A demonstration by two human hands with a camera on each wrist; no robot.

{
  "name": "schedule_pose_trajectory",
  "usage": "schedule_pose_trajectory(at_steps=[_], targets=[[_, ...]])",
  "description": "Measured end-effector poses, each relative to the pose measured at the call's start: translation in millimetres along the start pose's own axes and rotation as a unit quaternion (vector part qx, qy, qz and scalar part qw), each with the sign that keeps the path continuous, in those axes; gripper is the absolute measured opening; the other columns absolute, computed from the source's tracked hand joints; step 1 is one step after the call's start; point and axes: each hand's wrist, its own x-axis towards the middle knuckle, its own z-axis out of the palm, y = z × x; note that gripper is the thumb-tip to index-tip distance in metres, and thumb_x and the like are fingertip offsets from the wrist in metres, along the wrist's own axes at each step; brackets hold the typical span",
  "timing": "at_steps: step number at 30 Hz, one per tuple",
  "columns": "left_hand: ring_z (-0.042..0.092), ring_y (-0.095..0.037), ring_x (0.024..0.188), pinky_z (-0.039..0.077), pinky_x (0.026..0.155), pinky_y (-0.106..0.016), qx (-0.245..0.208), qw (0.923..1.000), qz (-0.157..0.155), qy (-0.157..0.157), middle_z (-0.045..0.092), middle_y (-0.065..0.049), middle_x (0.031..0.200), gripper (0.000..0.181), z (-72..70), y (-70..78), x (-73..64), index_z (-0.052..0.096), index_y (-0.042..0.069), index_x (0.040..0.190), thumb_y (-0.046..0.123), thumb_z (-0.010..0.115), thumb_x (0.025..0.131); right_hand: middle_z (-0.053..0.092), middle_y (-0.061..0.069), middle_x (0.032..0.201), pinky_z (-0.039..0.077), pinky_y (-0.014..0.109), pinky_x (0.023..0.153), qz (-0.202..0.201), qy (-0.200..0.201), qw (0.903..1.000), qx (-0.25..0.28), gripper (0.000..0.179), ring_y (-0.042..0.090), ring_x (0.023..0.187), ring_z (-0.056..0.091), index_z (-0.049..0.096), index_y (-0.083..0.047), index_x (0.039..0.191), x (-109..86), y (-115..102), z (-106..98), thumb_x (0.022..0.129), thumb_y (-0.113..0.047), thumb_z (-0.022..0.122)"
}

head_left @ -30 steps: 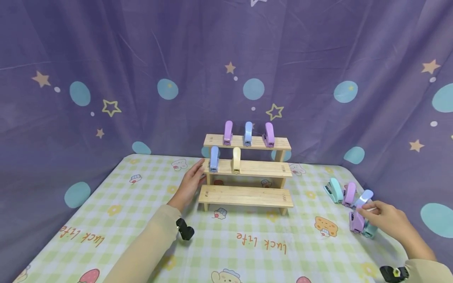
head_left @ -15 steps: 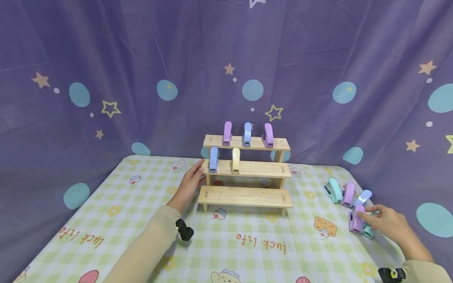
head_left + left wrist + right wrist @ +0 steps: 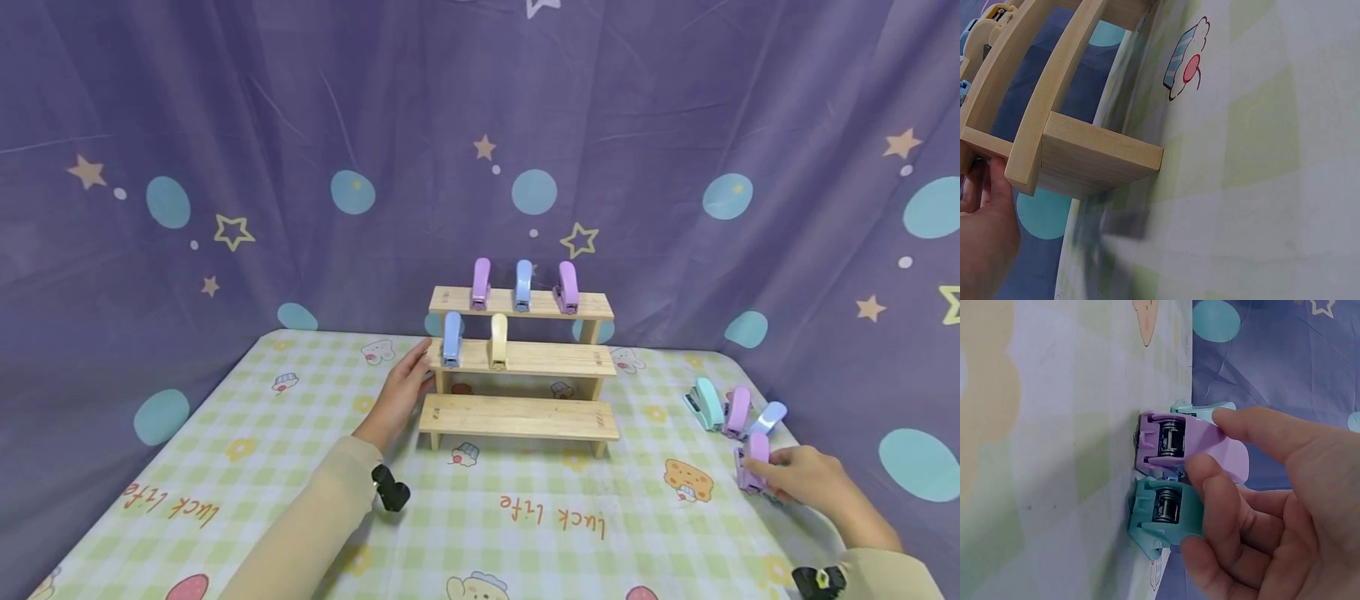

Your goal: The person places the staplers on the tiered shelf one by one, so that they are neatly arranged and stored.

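Note:
My right hand pinches a purple mini stapler between thumb and index finger at the table's right side. A teal stapler stands right beside it in the right wrist view, with my other curled fingers close to it; in the head view the hand mostly hides it. Behind these are another teal stapler, a second purple stapler and a light blue stapler. My left hand grips the left end of the middle shelf of a three-step wooden rack.
Purple, blue and purple staplers stand on the top shelf. A blue stapler and a cream stapler stand at the middle shelf's left. The low front shelf rests on the checked tablecloth. A purple curtain hangs behind.
My right hand has shifted slightly left and down around the near purple stapler, which has moved a little left. The near teal stapler is now more covered. My left hand stays at the rack.

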Motion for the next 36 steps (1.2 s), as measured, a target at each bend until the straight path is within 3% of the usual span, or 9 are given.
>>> schedule_pose_trajectory(at_steps=[5,23,32,36], targets=[[0.039,-0.023,0.141,0.038,0.116,-0.033,0.005,1.0,-0.003,0.005,0.033,-0.005,0.16,0.052,0.3,0.4,-0.1,0.025,0.017,0.16,0.028,0.038,0.111,0.057,-0.003,0.055,0.039,0.028,0.054,0.006,-0.001,1.0,0.004,0.048,0.014,0.054,0.05,0.063,-0.013,0.065,-1.2,-1,2,0.094,-0.051,0.065],[0.036,-0.025,0.143,0.036,0.117,-0.037,-0.002,1.0,0.003,0.002,0.028,-0.006,0.162,0.051,-0.7,-2.2,1.0,0.024,0.016,0.161,0.024,0.037,0.112,0.056,-0.002,0.059,0.039,0.029,0.054,-0.012,0.011,0.9999,-0.004,0.045,0.016,0.056,0.05,0.057,-0.013,0.069,-4.4,-3,4,0.097,-0.048,0.061],[0.034,-0.026,0.144,0.037,0.116,-0.037,-0.007,0.9999,0.013,0.003,0.024,-0.008,0.163,0.052,0.3,-1.2,-0.4,0.025,0.013,0.16,0.022,0.038,0.111,0.06,-0.002,0.062,0.042,0.029,0.055,-0.028,0.016,0.9995,-0.002,0.043,0.017,0.059,0.053,0.059,-0.011,0.079,-5.7,-11,-1,0.097,-0.05,0.06],[0.035,-0.025,0.144,0.037,0.116,-0.036,-0.005,1.0,0.006,0.002,0.025,-0.006,0.163,0.051,0.2,-0.1,-0.4,0.024,0.014,0.16,0.023,0.038,0.111,0.064,-0.001,0.067,0.047,0.031,0.056,-0.037,0.02,0.9991,0.003,0.045,0.017,0.062,0.058,0.062,-0.004,0.089,-4.5,-21,-7,0.098,-0.049,0.06]])
